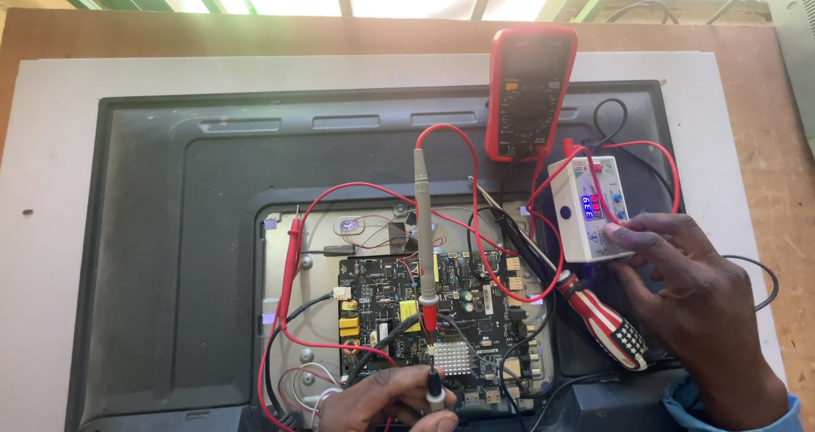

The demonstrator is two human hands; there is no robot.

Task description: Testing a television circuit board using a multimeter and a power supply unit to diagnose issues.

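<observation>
Brown wooden bench (747, 101) under bright window; white board (51, 169) carries black TV back (170, 254), rear panel off. Green circuit board (441, 313) exposed in opening. Red multimeter (528, 92) at top. White tester box (587, 211), blue-red display, at right; right hand (696, 296) fingertips pressed on its lower corner. Left hand (382, 398) pinches black probe (435, 388) at circuit board's lower edge. Striped screwdriver (594, 309) lies beside the board.

A grey test probe (422, 228) stands upright, tip on the green circuit board (424, 313); a white tester box (587, 209) with lit display lies to the right.
</observation>
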